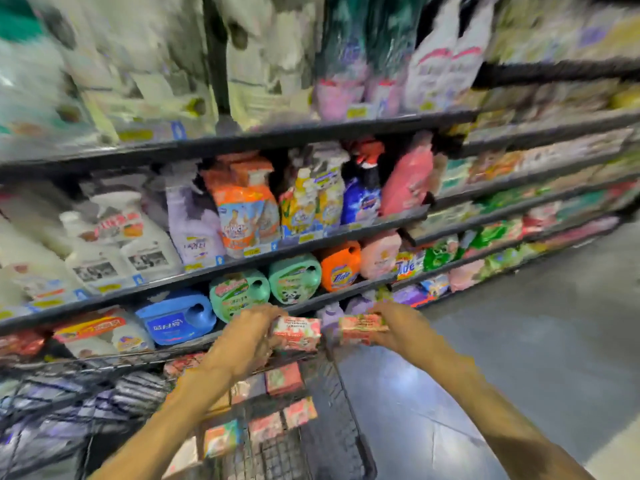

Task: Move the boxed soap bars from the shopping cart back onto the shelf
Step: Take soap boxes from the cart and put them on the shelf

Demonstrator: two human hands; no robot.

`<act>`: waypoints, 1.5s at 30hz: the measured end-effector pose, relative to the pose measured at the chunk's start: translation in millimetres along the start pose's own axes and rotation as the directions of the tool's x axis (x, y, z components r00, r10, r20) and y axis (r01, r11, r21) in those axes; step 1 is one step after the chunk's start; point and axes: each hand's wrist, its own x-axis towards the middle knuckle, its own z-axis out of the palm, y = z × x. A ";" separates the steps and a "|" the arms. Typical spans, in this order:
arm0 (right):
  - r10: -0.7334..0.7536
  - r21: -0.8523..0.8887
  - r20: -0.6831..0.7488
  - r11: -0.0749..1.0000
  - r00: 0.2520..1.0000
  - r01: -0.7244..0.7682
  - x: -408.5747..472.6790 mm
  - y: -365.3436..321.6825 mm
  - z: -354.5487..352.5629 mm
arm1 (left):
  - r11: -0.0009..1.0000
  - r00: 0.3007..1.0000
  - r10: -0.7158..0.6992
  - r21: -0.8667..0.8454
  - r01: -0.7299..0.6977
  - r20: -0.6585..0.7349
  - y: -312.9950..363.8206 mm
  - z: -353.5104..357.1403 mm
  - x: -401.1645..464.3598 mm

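The left hand [247, 336] grips a pink soap box [296, 333]; the right hand [391, 325] grips another box [360, 328] just beside it. Both boxes are held above the cart [332, 403], where more boxes [283, 378] lie below the hands. Beyond them stands the shelf [242, 261] of detergent jugs [294, 278].
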 end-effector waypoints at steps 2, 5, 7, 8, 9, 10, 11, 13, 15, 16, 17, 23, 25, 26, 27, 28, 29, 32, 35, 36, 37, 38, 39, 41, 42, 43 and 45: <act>-0.006 -0.007 -0.102 1.000 0.995 0.006 -26.7 7.4 -39.4 | 0.995 0.995 0.097 0.014 -0.096 -0.022 33.9 -20.0 16.7; 0.039 -0.025 -0.207 0.999 0.978 -0.045 -69.4 25.8 -95.2 | 0.978 0.977 0.210 0.022 -0.210 -0.036 89.8 -42.9 42.9; 0.063 -0.021 -0.272 0.997 0.960 -0.072 -96.7 43.7 -127.7 | 0.957 0.957 0.288 0.031 -0.287 -0.041 129.0 -52.7 59.2; 0.088 -0.023 -0.294 0.995 0.952 -0.099 -108.8 54.9 -142.7 | 0.946 0.945 0.324 0.015 -0.324 -0.040 149.2 -56.2 67.2; 0.118 -0.024 -0.314 0.991 0.942 -0.132 -121.4 65.6 -157.6 | 0.936 0.935 0.352 0.004 -0.352 -0.034 169.5 -58.2 75.2; 0.144 -0.018 -0.332 0.987 0.932 -0.159 -133.1 79.9 -171.3 | 0.927 0.927 0.374 -0.002 -0.374 -0.029 190.2 -59.0 82.7; 0.164 -0.013 -0.349 0.984 0.923 -0.179 -145.3 94.0 -185.3 | 0.918 0.917 0.397 -0.004 -0.397 -0.033 211.4 -59.0 90.6; 0.200 0.014 -0.388 0.977 0.900 -0.211 -171.1 123.2 -212.0 | 0.898 0.898 0.439 -0.005 -0.440 -0.038 254.1 -54.9 106.7; 0.231 0.053 -0.419 0.972 0.878 -0.230 -197.4 154.9 -237.0 | 0.876 0.876 0.482 -0.016 -0.482 -0.025 299.7 -47.9 123.2; 0.246 0.067 -0.433 0.968 0.867 -0.241 -210.4 171.2 -249.1 | 0.864 0.865 0.502 -0.022 -0.503 -0.021 323.0 -42.7 131.7; 0.260 0.068 -0.448 0.964 0.855 -0.258 -223.5 186.7 -261.5 | 0.852 0.852 0.523 -0.025 -0.523 -0.022 347.4 -37.4 139.7; 0.326 0.100 -0.484 0.943 0.813 -0.318 -290.9 285.9 -325.7 | 0.771 0.770 0.636 -0.003 -0.637 -0.048 490.8 5.1 185.3; 0.342 0.092 -0.503 0.934 0.794 -0.345 -310.1 314.5 -343.4 | 0.757 0.755 0.653 0.010 -0.654 -0.047 529.3 20.6 200.1; 0.355 0.094 -0.506 0.929 0.786 -0.359 -318.6 327.8 -351.6 | 0.750 0.749 0.661 0.009 -0.661 -0.050 546.6 27.8 206.9; 0.366 0.100 -0.506 0.924 0.781 -0.369 -326.3 341.2 -359.1 | 0.748 0.746 0.664 0.004 -0.664 -0.050 562.8 34.2 213.1; 0.379 0.111 -0.511 0.919 0.772 -0.378 -332.9 354.8 -366.4 | 0.743 0.742 0.669 0.000 -0.670 -0.051 579.1 40.1 219.9; 0.391 0.122 -0.517 0.914 0.761 -0.386 -338.1 367.9 -373.8 | 0.737 0.736 0.675 -0.003 -0.676 -0.050 594.5 45.5 227.2; 0.432 0.149 -0.517 0.896 0.739 -0.419 -346.0 411.3 -394.2 | 0.713 0.713 0.701 -0.006 -0.701 -0.038 635.8 60.1 255.8; 0.450 0.183 -0.541 0.888 0.711 -0.422 -345.5 457.0 -415.9 | 0.694 0.695 0.719 -0.031 -0.719 -0.022 673.2 76.3 294.6; 0.452 0.191 -0.544 0.887 0.707 -0.420 -342.9 471.5 -424.0 | 0.690 0.691 0.723 -0.038 -0.723 -0.024 685.7 82.1 308.7; 0.451 0.194 -0.546 0.888 0.706 -0.417 -338.8 486.5 -432.0 | 0.681 0.682 0.731 -0.041 -0.731 -0.031 698.4 88.5 323.4; 0.450 0.194 -0.549 0.888 0.704 -0.416 -333.4 502.3 -440.8 | 0.673 0.674 0.738 -0.041 -0.739 -0.036 711.2 94.9 338.5; 0.447 0.193 -0.554 0.890 0.702 -0.414 -326.8 518.4 -450.6 | 0.664 0.666 0.745 -0.045 -0.746 -0.044 723.7 101.8 355.1; 0.445 0.194 -0.561 0.890 0.698 -0.412 -311.3 553.0 -471.0 | 0.651 0.653 0.756 -0.061 -0.757 -0.046 748.2 115.1 391.0; 0.446 0.197 -0.562 0.890 0.697 -0.411 -302.6 570.7 -481.9 | 0.641 0.644 0.763 -0.066 -0.764 -0.047 759.8 121.8 410.9; 0.448 0.205 -0.564 0.890 0.694 -0.407 -294.1 588.4 -493.8 | 0.634 0.638 0.769 -0.068 -0.770 -0.050 771.7 128.1 431.4; 0.458 0.222 -0.573 0.885 0.680 -0.409 -277.8 624.1 -519.7 | 0.626 0.629 0.774 -0.068 -0.777 -0.067 797.2 139.0 471.7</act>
